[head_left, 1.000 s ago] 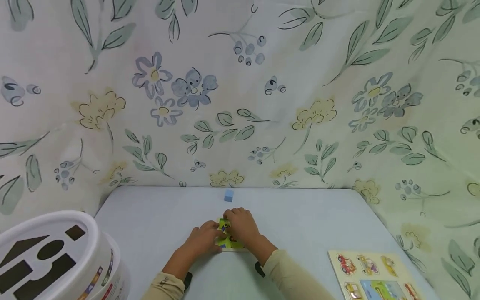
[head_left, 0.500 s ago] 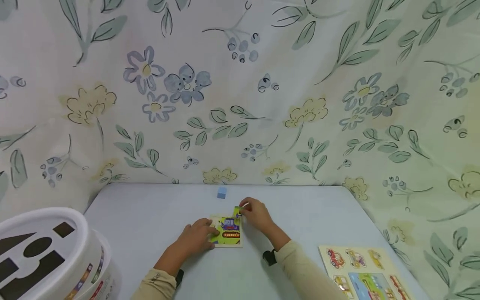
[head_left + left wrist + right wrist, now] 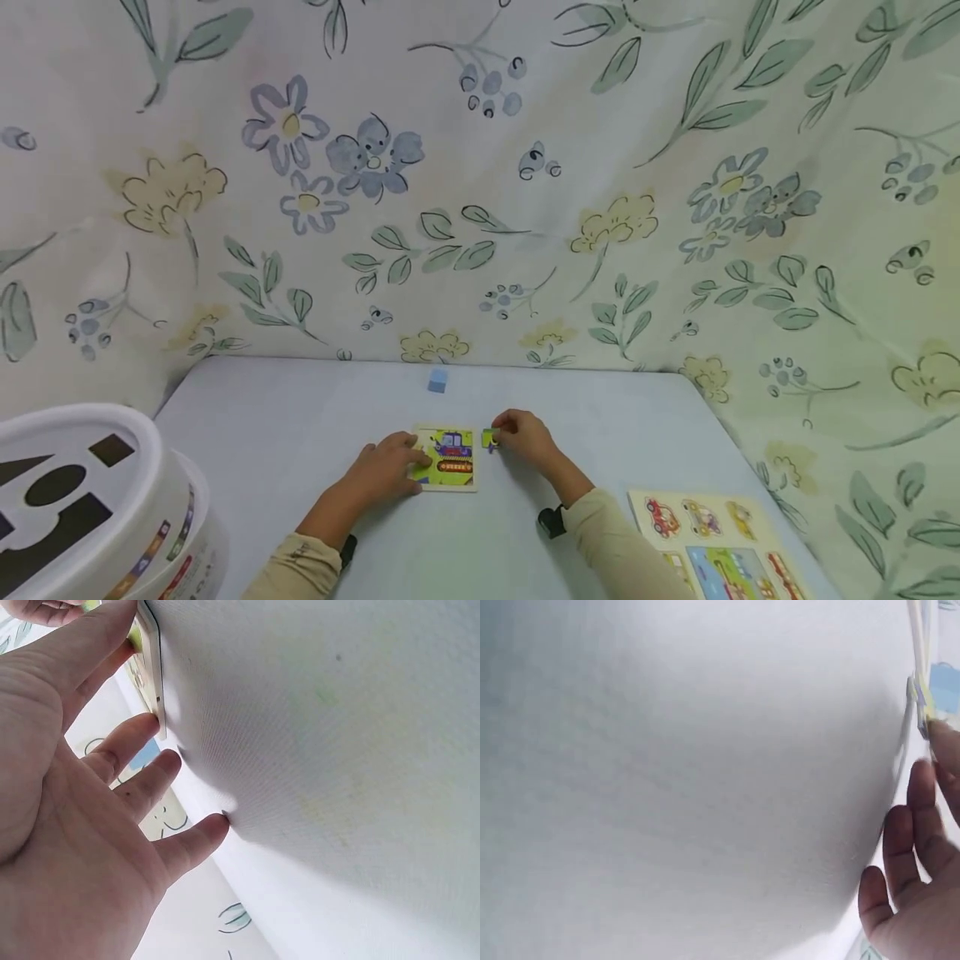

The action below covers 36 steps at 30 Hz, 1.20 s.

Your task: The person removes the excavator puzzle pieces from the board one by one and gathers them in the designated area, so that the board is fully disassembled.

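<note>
A small square jigsaw puzzle [image 3: 442, 479] with a purple tractor-like vehicle on yellow-green lies on the white table. My left hand [image 3: 382, 468] rests at its left side, fingers spread; in the left wrist view, my left hand's [image 3: 97, 787] thumb and index finger touch the board's edge and other fingertips reach the table. Just right of the puzzle, my right hand [image 3: 525, 435] pinches a small green puzzle piece [image 3: 490, 439] between thumb and fingertips. In the right wrist view, the piece [image 3: 922, 701] shows edge-on, close over the table, at the fingertips of my right hand [image 3: 922, 862].
A light-blue cube [image 3: 437, 381] sits near the table's back edge. At the front right lies a wooden board [image 3: 712, 533] with vehicle pictures. A large white tub [image 3: 97, 500] with shape cut-outs in its lid stands at the front left. Floral cloth [image 3: 450, 183] hangs behind.
My right hand has come off the puzzle's top with the piece and moved right, setting it beside the board at table height. The left hand stays at the puzzle's left side. The view has shifted slightly.
</note>
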Tool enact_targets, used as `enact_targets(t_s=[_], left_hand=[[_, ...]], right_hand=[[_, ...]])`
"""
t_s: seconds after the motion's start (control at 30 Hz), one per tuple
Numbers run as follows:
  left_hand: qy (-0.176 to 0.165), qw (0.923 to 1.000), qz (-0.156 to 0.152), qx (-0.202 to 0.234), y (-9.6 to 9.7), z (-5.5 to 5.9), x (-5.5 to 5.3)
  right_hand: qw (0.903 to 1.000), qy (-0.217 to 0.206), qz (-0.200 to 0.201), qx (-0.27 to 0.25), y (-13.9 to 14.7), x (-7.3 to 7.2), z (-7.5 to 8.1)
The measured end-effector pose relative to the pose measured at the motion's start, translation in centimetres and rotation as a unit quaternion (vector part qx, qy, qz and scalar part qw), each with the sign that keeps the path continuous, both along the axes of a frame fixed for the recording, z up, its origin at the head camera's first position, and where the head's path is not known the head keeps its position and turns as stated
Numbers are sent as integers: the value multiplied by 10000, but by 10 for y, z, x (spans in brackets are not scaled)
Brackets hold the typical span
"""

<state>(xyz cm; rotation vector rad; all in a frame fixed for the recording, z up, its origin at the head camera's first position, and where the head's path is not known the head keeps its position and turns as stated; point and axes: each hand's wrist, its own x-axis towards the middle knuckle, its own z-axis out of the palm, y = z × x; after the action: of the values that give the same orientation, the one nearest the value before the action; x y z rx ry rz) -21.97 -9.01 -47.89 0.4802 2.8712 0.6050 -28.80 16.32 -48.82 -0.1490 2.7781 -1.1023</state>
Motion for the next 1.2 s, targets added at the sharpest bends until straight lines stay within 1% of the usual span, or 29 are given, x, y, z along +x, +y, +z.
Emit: enact_targets(t_s=[0.1, 0.17, 0.2, 0.27, 0.33, 0.37, 0.43, 0.47, 0.53, 0.73, 0.77, 0.87, 0.93, 1.0, 1.1, 1.17, 1.2], left_hand=[[6, 10000, 10, 25, -1, 0, 2], [14, 10000, 2, -5, -1, 1, 1], [25, 10000, -15, -10, -2, 1, 1], [77, 9999, -70, -9, -2, 1, 0], [100, 9999, -119, 14, -3, 1, -1], [109, 9998, -145, 38, -3, 0, -1], [147, 9997, -195, 85, -3, -1, -1], [139, 9997, -203, 82, -3, -2, -1], [122, 9997, -211, 50, -3, -3, -2], [20, 9999, -139, 35, -4, -3, -1], [5, 9999, -139, 46, -3, -3, -1], [-42, 9999, -136, 37, 1, -3, -2], [-95, 9999, -137, 7, 3, -3, -2], [-151, 9998, -133, -25, 3, -3, -1], [-175, 9998, -80, -73, 2, -2, 0], [-132, 9999, -25, -75, 0, 0, 1], [-111, 9999, 5, -60, -1, 0, 1]], right_hand=[[9994, 189, 2, 279, -10, 0, 0], [9976, 394, 324, 474, -21, 0, 2], [9953, 463, 565, 637, -29, 0, 3], [9868, 588, 1154, 975, -42, 0, 2], [9719, 778, 1744, 1376, -53, 0, 2], [9654, 824, 1931, 1546, -57, 0, 2], [9545, 977, 2172, 1796, -62, 0, 2], [9512, 1028, 2237, 1859, -63, 0, 4], [9487, 1063, 2297, 1895, -64, -1, 7], [9505, 1081, 2423, 1616, -66, -4, 12], [9519, 1073, 2397, 1576, -65, -5, 13], [9607, 964, 2253, 1306, -59, -6, 10], [9697, 751, 2120, 956, -55, -6, 8], [9785, 487, 1969, 382, -51, -6, 9], [9851, 170, 1671, -368, -41, -9, 15], [9880, 151, 1424, -574, -29, -13, 18], [9903, 143, 1260, -567, -22, -14, 20]])
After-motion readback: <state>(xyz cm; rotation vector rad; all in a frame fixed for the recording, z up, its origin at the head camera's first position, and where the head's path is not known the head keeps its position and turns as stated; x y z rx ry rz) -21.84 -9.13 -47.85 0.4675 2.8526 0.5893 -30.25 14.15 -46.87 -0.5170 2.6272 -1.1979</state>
